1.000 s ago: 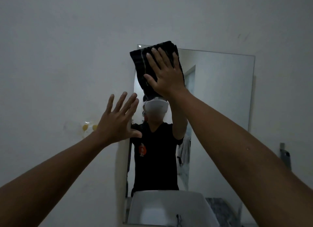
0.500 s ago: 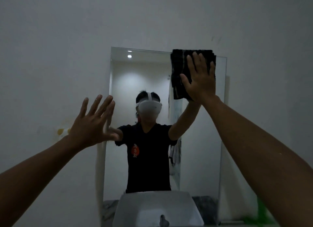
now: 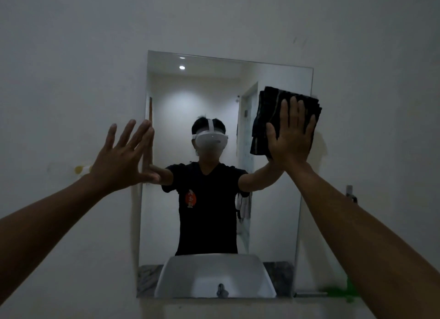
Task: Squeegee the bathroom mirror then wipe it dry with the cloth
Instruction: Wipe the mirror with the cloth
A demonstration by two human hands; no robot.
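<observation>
A tall frameless mirror (image 3: 214,92) hangs on the pale wall ahead of me. A folded dark cloth (image 3: 266,118) lies flat against the glass at the mirror's right edge, about a third of the way down. My right hand (image 3: 290,137) presses it there with the palm flat and fingers spread upward. My left hand (image 3: 123,156) is raised with fingers apart, holding nothing, at the mirror's left edge; whether it touches the wall or glass I cannot tell. No squeegee is in view.
The mirror reflects a person in a dark shirt, a white basin (image 3: 214,275) and a tap (image 3: 221,290). A small yellow fixture (image 3: 79,169) sticks to the wall left of the mirror. A dark object (image 3: 350,192) and something green (image 3: 340,291) sit at the right.
My right hand has swept the cloth from the mirror's top left across to the top right, then down along the right edge. My left hand stayed raised and open near the left edge.
</observation>
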